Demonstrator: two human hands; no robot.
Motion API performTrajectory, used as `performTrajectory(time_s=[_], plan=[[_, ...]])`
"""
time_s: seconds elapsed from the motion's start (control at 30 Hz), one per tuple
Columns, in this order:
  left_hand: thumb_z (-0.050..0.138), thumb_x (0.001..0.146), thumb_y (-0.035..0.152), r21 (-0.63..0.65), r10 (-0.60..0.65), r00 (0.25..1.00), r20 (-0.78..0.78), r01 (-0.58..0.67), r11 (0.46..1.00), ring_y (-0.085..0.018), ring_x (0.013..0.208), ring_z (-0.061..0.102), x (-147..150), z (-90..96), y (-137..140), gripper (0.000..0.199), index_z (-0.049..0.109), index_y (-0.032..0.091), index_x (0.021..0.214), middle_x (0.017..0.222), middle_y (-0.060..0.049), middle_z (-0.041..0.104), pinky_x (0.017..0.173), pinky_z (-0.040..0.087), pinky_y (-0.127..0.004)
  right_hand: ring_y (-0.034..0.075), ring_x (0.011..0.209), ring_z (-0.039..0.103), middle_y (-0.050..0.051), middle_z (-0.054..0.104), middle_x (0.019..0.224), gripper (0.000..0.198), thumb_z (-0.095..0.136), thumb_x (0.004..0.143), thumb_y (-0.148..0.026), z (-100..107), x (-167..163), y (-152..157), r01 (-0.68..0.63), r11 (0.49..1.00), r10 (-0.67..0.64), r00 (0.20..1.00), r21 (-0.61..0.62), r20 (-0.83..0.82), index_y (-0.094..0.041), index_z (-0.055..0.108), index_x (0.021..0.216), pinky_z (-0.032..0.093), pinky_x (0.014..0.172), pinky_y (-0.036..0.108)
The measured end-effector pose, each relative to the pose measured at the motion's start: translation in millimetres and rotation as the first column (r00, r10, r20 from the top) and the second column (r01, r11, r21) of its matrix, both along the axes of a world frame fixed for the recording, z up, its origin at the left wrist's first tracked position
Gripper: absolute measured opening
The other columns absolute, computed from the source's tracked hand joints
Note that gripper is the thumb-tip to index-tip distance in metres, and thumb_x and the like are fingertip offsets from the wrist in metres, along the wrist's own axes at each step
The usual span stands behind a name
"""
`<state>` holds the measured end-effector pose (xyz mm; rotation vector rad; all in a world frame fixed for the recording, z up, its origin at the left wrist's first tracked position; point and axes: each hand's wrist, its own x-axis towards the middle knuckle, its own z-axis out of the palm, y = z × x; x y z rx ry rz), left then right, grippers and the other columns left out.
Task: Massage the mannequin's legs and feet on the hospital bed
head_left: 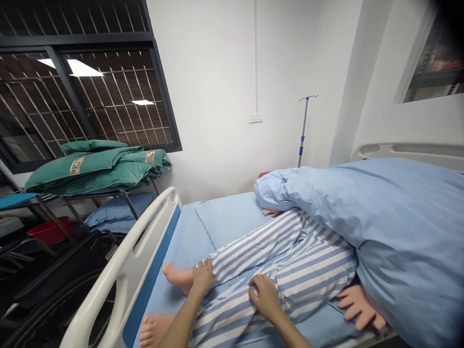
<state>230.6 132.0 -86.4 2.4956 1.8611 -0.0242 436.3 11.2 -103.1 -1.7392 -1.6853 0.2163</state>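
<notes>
Left hand (pixel 204 277) seven o'clock, fingers laid over manikin ankle (pixel 186 280), grip unclear; right hand (pixel 266 296) five o'clock, thumb and fingers apart on striped trousers (pixel 315 270).

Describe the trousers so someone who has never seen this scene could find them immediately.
Start at the bed, partly under a big quilt. The trousers run from beneath it toward the white end board, the left hand by the farther cuff and the right hand on the nearer leg. Blue-and-white stripes set them apart from the plain blue quilt and sheet.
</notes>
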Motion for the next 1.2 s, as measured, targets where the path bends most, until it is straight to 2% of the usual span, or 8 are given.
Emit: performTrajectory(time_s=[0.17,0.37,0.53,0.67,0.83,0.93,1.07,1.2], plan=[[0.040,0.067,0.015,-0.021,0.003,0.994,-0.114,-0.006,1.000,-0.025,0.101,0.049,-16,-16.9,24,0.050,0.042,0.013,0.118,0.112,-0.013,0.054,0.085,0.033,-0.039,0.017,0.082,0.046,0.001,0.057,0.079,0.013,0.044,0.070,-0.018,1,1,0,-0.011,0.999,0.011,1.000,-0.041,-0.007,-0.021,0.056,0.076,0.030,0.075,0.027],[0.043,0.066,0.019,-0.127,-0.018,0.989,-0.149,-0.001,0.992,-0.024,0.090,0.056,-18,-8.2,35,0.036,0.049,0.018,0.102,0.101,-0.010,0.060,0.072,0.040,-0.034,0.019,0.091,0.049,0.002,0.060,0.090,0.026,0.047,0.067,-0.022,12,16,12,-0.177,0.949,0.168,0.984,-0.261,-0.055,-0.021,0.059,0.090,0.033,0.080,0.029],[0.044,0.064,0.016,-0.112,-0.018,0.982,-0.189,-0.003,0.994,-0.023,0.085,0.058,-12,24.9,47,0.034,0.050,0.020,0.098,0.096,-0.008,0.062,0.070,0.041,-0.032,0.021,0.102,0.050,0.008,0.058,0.108,0.044,0.050,0.065,-0.030,25,41,41,-0.412,0.801,0.414,0.905,-0.434,-0.095,-0.017,0.057,0.107,0.036,0.084,0.028],[0.045,0.062,0.019,-0.060,-0.026,0.973,-0.230,0.012,0.998,-0.024,0.084,0.057,-9,76.4,64,0.032,0.051,0.020,0.094,0.092,-0.009,0.062,0.069,0.040,-0.032,0.024,0.095,0.054,0.009,0.058,0.108,0.056,0.064,0.050,-0.035,28,64,78,-0.445,0.690,0.493,0.866,-0.571,-0.079,-0.018,0.059,0.103,0.041,0.077,0.029],[0.047,0.057,0.023,-0.008,-0.102,0.940,-0.326,0.105,0.994,-0.025,0.075,0.057,4,146.1,66,0.033,0.052,0.020,0.089,0.083,-0.009,0.062,0.065,0.039,-0.033,0.028,0.103,0.051,0.011,0.056,0.113,0.065,0.070,0.041,-0.028,11,90,125,-0.273,0.737,0.373,0.927,-0.618,0.036,-0.020,0.059,0.105,0.041,0.080,0.034],[0.048,0.056,0.024,-0.027,-0.072,0.945,-0.319,0.067,0.997,-0.025,0.074,0.056,12,167.4,61,0.034,0.053,0.021,0.090,0.082,-0.008,0.062,0.066,0.038,-0.032,0.033,0.110,0.045,0.016,0.051,0.120,0.076,0.070,0.035,-0.016,-5,107,142,-0.084,0.786,0.217,0.965,-0.613,0.146,-0.019,0.057,0.110,0.037,0.086,0.041],[0.050,0.057,0.027,-0.059,-0.038,0.951,-0.307,0.021,0.998,-0.023,0.077,0.055,14,163.2,52,0.040,0.052,0.023,0.097,0.086,-0.006,0.062,0.067,0.037,-0.031,0.036,0.104,0.049,0.019,0.056,0.110,0.060,0.066,0.043,-0.014,-22,135,153,-0.013,0.825,0.095,0.989,-0.565,0.116,-0.014,0.062,0.103,0.035,0.087,0.046],[0.048,0.060,0.029,-0.101,-0.048,0.940,-0.339,0.014,0.995,-0.025,0.077,0.056,7,132.4,36,0.045,0.049,0.023,0.104,0.090,-0.007,0.062,0.063,0.037,-0.032,0.029,0.104,0.051,0.012,0.059,0.109,0.036,0.059,0.059,-0.023,-36,157,161,-0.018,0.889,0.022,1.000,-0.458,0.001,-0.020,0.066,0.095,0.037,0.088,0.039]])
